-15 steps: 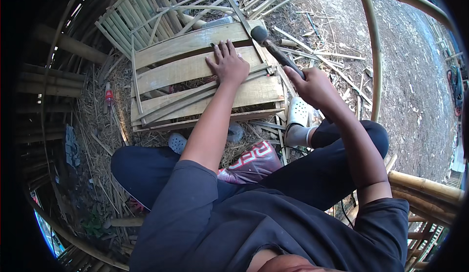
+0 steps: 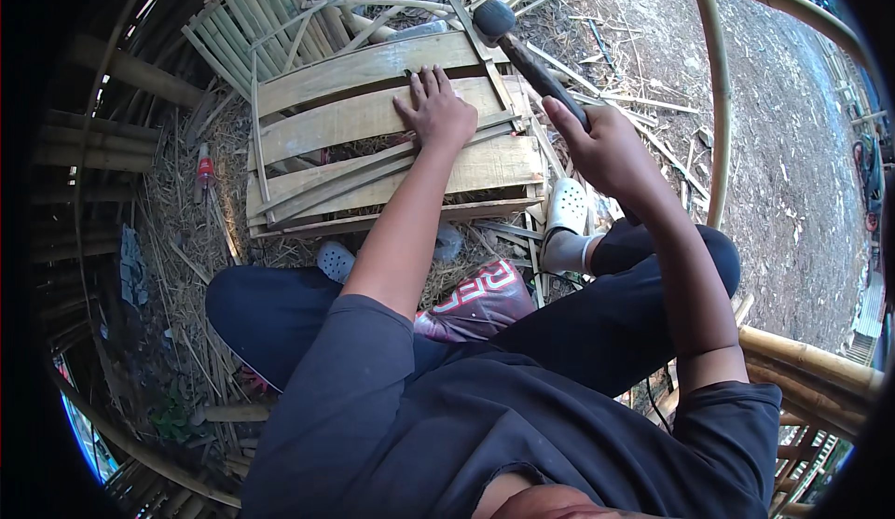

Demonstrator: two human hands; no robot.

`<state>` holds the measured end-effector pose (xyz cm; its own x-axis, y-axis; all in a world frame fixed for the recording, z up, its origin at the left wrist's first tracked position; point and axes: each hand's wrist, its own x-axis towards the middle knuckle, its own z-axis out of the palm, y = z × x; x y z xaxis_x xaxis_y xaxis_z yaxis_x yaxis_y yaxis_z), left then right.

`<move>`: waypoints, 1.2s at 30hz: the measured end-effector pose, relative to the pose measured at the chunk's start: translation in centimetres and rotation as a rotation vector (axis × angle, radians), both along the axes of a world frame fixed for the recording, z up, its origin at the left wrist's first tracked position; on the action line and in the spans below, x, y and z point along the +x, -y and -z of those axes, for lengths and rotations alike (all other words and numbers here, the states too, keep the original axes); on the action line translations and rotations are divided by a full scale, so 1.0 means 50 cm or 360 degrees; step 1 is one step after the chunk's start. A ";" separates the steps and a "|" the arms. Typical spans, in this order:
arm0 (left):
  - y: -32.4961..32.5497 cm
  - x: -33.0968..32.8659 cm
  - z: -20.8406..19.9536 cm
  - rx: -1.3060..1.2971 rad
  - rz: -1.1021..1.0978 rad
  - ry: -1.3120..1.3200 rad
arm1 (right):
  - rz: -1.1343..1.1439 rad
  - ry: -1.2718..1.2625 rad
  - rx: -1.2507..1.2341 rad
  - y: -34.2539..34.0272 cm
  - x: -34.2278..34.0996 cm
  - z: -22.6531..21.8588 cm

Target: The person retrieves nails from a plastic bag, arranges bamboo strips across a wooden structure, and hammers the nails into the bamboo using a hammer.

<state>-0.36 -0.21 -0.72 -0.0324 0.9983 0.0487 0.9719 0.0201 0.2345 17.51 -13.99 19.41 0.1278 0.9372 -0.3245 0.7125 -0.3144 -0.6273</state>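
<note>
A low slatted wooden crate (image 2: 485, 166) stands in front of me, pale boards across its top with gaps between. Narrow strips of split bamboo (image 2: 340, 184) lie slantwise over it, and another strip runs along its right end. My left hand (image 2: 438, 109) rests on a middle board, palm down with the fingers spread. In my right hand (image 2: 611, 151) is a mallet (image 2: 494, 19), gripped by its dark handle, thumb along the shaft. Its rounded dark head hangs above the crate's far right corner, apparently not touching the wood.
A bamboo slat panel (image 2: 266, 39) leans behind the crate. Bamboo offcuts litter the straw-covered ground. A red-labelled bottle (image 2: 205, 169) is at the left, a printed bag (image 2: 480, 306) between my legs. An upright bamboo pole (image 2: 713, 90) and stacked bamboo rails (image 2: 811, 370) stand on the right.
The mallet's head has risen away from the crate's right end, and my right hand has lifted slightly with it. My left hand stays on the board.
</note>
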 end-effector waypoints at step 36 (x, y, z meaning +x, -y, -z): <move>0.013 0.008 -0.012 -0.0084 -0.0045 -0.0046 | -0.0037 0.0131 -0.0088 0.005 -0.001 0.076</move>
<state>0.06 -0.86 -0.11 -0.0601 0.9982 -0.0029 0.9771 0.0594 0.2043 17.45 -14.25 15.62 0.1344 0.9212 -0.3651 0.7685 -0.3295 -0.5484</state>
